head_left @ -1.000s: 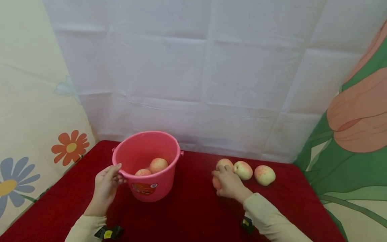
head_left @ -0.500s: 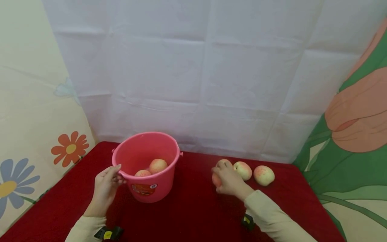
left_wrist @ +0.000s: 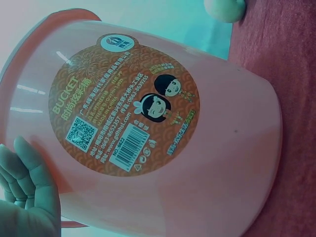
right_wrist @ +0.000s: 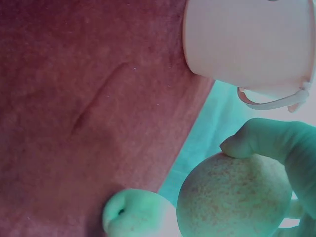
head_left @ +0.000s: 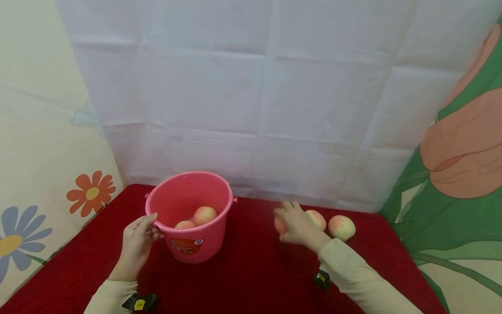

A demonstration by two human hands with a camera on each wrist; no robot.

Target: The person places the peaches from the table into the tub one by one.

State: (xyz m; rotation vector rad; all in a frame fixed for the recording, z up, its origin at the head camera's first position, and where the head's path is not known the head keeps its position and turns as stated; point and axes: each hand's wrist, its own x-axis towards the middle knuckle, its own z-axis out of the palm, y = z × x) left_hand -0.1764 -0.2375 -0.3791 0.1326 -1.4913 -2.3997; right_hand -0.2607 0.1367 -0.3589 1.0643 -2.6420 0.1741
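Observation:
A pink bucket (head_left: 196, 235) stands on the left of the table, with two peaches (head_left: 205, 215) visible inside. My left hand (head_left: 135, 244) pinches the near left of its rim between thumb and fingers. In the left wrist view the bucket's round label (left_wrist: 123, 106) faces the camera. On the right, my right hand (head_left: 298, 226) grips a peach (head_left: 280, 224), its thumb over the fruit in the right wrist view, where the held peach (right_wrist: 232, 197) looks large. Just right of that hand lie two more peaches, one partly covered (head_left: 317, 219) and one farther right (head_left: 342, 227).
Red cloth (head_left: 251, 270) covers the table. A white sheet (head_left: 235, 109) hangs behind its back edge, and flower-patterned panels flank both sides. The bucket's handle (right_wrist: 271, 104) hangs down its side in the right wrist view.
My right hand has shifted slightly up and away with its peach, and the peach seen behind its fingers earlier is now hidden. The left hand and the bucket have barely moved.

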